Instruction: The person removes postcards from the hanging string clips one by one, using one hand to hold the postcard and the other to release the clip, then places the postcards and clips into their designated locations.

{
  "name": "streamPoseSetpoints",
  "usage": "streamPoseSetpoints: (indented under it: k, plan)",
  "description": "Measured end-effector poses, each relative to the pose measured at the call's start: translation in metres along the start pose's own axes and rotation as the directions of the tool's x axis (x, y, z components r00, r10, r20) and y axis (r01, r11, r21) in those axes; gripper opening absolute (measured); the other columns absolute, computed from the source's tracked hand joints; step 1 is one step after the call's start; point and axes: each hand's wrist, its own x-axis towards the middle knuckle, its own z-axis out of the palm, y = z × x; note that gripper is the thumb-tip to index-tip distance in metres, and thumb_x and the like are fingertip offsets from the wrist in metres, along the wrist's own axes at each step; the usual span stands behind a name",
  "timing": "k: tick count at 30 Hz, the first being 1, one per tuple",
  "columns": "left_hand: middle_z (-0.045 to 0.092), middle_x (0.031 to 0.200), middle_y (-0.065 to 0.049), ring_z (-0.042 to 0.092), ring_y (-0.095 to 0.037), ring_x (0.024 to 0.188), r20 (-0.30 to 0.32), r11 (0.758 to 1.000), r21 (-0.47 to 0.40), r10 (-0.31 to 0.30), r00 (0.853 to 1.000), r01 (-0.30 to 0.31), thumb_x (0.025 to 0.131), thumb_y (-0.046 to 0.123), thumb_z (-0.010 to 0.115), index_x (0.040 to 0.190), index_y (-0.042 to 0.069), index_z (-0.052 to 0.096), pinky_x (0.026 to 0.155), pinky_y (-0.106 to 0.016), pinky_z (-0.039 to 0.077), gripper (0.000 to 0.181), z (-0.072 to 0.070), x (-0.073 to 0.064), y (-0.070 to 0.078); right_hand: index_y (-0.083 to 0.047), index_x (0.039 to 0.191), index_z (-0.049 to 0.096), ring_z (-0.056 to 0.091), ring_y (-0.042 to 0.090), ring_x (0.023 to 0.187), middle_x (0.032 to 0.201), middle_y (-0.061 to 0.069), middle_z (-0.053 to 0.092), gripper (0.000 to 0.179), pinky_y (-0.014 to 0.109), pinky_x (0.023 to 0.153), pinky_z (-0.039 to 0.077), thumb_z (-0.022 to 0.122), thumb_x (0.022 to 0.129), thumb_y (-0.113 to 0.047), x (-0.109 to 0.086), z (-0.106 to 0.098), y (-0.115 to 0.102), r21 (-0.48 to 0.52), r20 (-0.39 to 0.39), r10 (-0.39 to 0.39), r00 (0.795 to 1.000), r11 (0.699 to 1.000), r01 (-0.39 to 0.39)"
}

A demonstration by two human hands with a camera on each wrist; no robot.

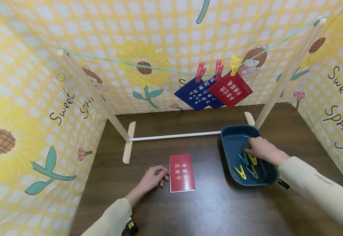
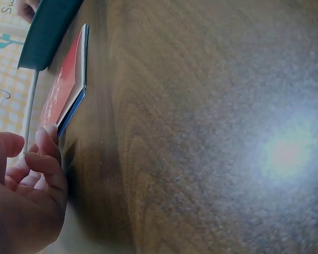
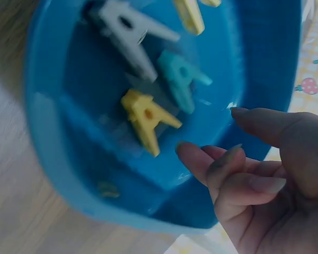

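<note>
My right hand [image 1: 261,149] reaches into a dark blue plastic basin [image 1: 226,149]. In the right wrist view its thumb and index finger stand apart, with nothing between them. Close to the index fingertip lies a yellow clothespin [image 3: 148,119]; a teal clothespin [image 3: 183,79] and a grey clothespin [image 3: 130,34] lie beyond it. Another yellow clothespin [image 1: 240,172] is at the basin's left side. On the table, my left hand [image 1: 153,178] rests with loosely curled fingers, its fingertips right at the left edge of a small stack of cards [image 1: 182,173], red on top with blue underneath.
A green string [image 1: 106,59] hangs between two wooden posts [image 1: 93,93] joined by a white rod [image 1: 174,136]. Red pegs [image 1: 200,72] hold blue cards [image 1: 193,93] on it; a yellow peg [image 1: 234,65] holds a red card [image 1: 230,89]. Yellow checked cloth surrounds the table.
</note>
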Motion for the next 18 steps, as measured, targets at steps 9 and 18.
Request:
streamPoseSetpoints:
  k: [9,18]
  plan:
    - [0.075,0.087,-0.012,0.058,-0.012,0.056,0.000,0.999,0.016,0.033,0.999,-0.033,0.109,0.018,0.056,0.108,-0.002,0.072,0.050,-0.022,0.046,0.025,-0.001,0.002,0.006,0.003,0.099,0.068,0.058,0.014,0.061,0.076,0.006,0.062,0.023,0.031,0.057,0.056,0.071,0.099,-0.020,-0.010,-0.006,-0.017,0.000,-0.068,-0.045,0.997,0.999,0.045]
    - [0.073,0.087,-0.012,0.059,-0.017,0.057,-0.047,0.995,0.048,0.092,0.995,-0.090,0.109,0.019,0.057,0.109,-0.001,0.072,0.053,-0.023,0.049,0.026,-0.003,-0.002,0.017,0.004,0.108,0.068,0.061,0.010,0.061,0.081,0.007,0.069,0.025,0.029,0.056,0.057,0.075,0.096,-0.017,-0.017,-0.011,-0.033,-0.014,-0.166,-0.144,0.975,0.990,0.144]
